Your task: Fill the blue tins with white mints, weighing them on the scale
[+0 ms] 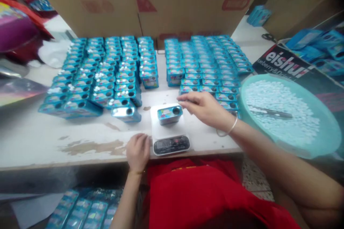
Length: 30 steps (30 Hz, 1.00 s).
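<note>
A small blue tin-like box (170, 114) with a dark round opening at its right end lies on a white kitchen scale (156, 128). The scale's dark display panel faces me; its reading is too blurred to make out. My right hand (205, 109) hovers by the box's right end, fingers stretched out and slightly apart, with nothing visible in them. To the left of the scale, my left hand (138, 152) rests at the table's front edge, its fingers curled in and holding nothing I can see. A single blue box (126, 113) stands left of the scale.
Rows of blue boxes (104, 75) with white pieces on top fill the left; more rows (201, 61) stand right. A turquoise basin (329, 125) holds white tablets and a dark slim tool (271, 112). A large cardboard box (188, 10) stands behind. More blue boxes (88, 211) lie below.
</note>
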Each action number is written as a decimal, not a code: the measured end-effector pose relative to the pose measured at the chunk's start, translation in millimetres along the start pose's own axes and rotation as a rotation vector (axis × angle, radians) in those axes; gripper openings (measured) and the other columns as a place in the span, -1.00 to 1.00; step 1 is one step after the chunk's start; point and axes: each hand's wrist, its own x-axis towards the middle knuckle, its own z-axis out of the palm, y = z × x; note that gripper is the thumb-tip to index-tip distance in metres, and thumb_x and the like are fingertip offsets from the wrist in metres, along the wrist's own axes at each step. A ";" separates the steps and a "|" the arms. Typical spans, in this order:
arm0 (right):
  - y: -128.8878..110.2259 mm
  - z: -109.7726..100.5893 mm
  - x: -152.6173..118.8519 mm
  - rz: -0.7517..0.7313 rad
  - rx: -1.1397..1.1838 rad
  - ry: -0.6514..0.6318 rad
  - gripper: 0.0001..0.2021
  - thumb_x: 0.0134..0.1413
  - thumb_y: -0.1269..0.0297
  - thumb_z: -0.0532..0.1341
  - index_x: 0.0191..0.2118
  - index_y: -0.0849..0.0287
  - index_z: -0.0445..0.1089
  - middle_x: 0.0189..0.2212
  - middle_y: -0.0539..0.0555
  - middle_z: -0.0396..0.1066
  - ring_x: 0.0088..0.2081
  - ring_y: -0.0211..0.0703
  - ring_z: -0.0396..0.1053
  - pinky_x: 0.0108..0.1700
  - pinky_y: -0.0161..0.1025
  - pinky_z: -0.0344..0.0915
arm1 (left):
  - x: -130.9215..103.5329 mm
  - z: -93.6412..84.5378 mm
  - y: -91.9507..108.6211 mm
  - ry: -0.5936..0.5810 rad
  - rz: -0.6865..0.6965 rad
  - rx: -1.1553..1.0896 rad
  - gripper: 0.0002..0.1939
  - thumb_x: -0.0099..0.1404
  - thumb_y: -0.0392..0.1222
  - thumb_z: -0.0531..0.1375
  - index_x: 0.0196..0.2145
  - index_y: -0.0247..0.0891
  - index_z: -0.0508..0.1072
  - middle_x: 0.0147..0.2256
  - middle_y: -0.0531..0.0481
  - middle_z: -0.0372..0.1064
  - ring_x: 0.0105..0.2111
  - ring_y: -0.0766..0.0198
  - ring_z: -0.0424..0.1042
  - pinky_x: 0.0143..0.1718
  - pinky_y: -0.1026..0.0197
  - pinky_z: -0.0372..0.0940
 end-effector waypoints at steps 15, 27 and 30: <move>151.4 41.5 -87.6 0.660 0.816 0.207 -0.53 -0.25 -0.08 0.38 -0.34 0.26 0.49 -0.51 0.01 0.34 -0.59 -0.47 0.10 -0.62 -0.44 -0.11 | 200.9 -2.0 52.5 -0.255 0.415 0.082 -0.63 0.25 -0.14 0.15 0.01 -0.24 0.29 -0.12 -0.14 0.40 -0.14 0.11 0.38 -0.12 0.09 0.26; 154.4 43.3 -92.7 0.608 0.855 0.197 -0.57 -0.16 -0.07 0.35 -0.33 0.25 0.48 -0.51 0.00 0.33 -0.59 -0.46 0.06 -0.59 -0.42 -0.14 | 263.0 95.4 51.0 -0.415 0.401 0.295 -0.60 0.16 -0.15 0.20 -0.03 -0.25 0.33 -0.07 -0.20 0.31 -0.04 -0.01 0.28 -0.06 -0.01 0.15; 153.9 41.8 -93.3 0.617 0.824 0.177 -0.56 -0.13 -0.09 0.32 -0.33 0.26 0.47 -0.52 0.00 0.32 -0.61 -0.48 0.01 -0.59 -0.41 -0.19 | 260.5 83.1 45.6 -0.322 0.353 0.305 -0.51 0.20 -0.03 0.18 0.05 -0.23 0.26 0.01 -0.20 0.24 0.02 0.00 0.21 0.00 -0.03 0.10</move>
